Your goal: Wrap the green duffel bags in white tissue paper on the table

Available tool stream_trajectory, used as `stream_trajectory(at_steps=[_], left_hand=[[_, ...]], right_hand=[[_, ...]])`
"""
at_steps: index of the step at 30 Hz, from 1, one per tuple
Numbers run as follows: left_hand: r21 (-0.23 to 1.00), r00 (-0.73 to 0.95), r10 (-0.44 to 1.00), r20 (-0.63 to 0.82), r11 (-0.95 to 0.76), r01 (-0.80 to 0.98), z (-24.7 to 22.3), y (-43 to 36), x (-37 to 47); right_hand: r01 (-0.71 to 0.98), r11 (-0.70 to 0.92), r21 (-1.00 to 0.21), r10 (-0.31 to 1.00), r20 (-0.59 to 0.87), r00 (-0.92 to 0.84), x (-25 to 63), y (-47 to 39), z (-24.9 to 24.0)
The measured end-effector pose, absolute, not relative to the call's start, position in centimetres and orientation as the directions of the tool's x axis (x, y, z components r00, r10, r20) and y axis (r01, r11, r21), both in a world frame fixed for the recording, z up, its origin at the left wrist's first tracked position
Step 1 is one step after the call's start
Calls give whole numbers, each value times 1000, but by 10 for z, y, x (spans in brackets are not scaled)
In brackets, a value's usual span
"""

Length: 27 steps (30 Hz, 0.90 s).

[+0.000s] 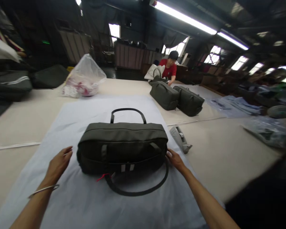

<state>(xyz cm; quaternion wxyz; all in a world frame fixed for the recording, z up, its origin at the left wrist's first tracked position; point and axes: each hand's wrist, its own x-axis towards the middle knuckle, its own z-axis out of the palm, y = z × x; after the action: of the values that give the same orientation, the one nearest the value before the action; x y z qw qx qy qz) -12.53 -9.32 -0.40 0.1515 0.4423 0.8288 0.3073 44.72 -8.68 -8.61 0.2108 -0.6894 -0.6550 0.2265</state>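
A dark grey-green duffel bag (pixel 124 144) lies on a light blue cloth (pixel 69 190) in front of me. Its far handle stands up behind it, and its near handle drops in a loop onto the cloth. A red string tag (pixel 103 176) pokes out at its front lower edge. Off the bag's left end, with a gap between, my left hand (pixel 60 161) is open, fingers stretched forward. My right hand (pixel 175 159) reaches the bag's right end; its extended fingertips seem to touch the side, partly hidden by it. A bracelet circles my left wrist.
A grey tape dispenser (pixel 180 139) sits right of the bag. Behind are two similar bags (pixel 165 95) and a person in a red shirt (pixel 168 70) handling another. A clear plastic sack (pixel 85 78) stands at back left; plastic-wrapped goods (pixel 268 130) lie at right.
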Motion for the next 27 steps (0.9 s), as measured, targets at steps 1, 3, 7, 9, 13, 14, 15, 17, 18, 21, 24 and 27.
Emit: stream_trajectory(at_steps=[1,3,7,9,13,14,15,17,18,21,24,27], left_hand=[[664,-579,815,26,419,620,1,-102,-124],[756,-630,775,58,378,535,7,-124,-115],[923,-596,802,-31,252,292,3,-173,-78],[920,-326,917,-231,314,233,-5,-191,-54],[940,192,928,-321,287,184,-14,-204,-7],[959,255,928,-273,241,150,-12,-203,2],[972,292,929,-228,201,119,-10,-202,8],[986,278,947,-159,136,100,-1,-199,15],[988,239,962,-133,110,108,4,-197,15],[997,178,981,-78,71,43,22,-197,9],[973,292,954,-63,124,-193,41,-201,5],[937,310,950,-22,128,-326,56,-202,9]], right_hand=[[815,-65,-576,998,-43,49,448,-90,-76],[834,-98,-543,993,-111,44,448,-102,-56],[781,-137,-609,890,-422,-173,428,-149,-26],[718,-140,-682,818,-488,-303,404,-174,-19],[709,-94,-699,806,-471,-358,347,-204,-11],[718,-94,-689,811,-471,-346,336,-207,-8],[723,-98,-684,820,-467,-330,326,-208,-3],[689,-105,-717,839,-435,-326,312,-208,12],[640,-109,-760,849,-407,-338,308,-207,21],[376,-138,-916,846,-307,-436,297,-204,53],[111,-158,-981,795,-193,-575,289,-203,82],[-52,-112,-992,795,-58,-604,277,-199,107]])
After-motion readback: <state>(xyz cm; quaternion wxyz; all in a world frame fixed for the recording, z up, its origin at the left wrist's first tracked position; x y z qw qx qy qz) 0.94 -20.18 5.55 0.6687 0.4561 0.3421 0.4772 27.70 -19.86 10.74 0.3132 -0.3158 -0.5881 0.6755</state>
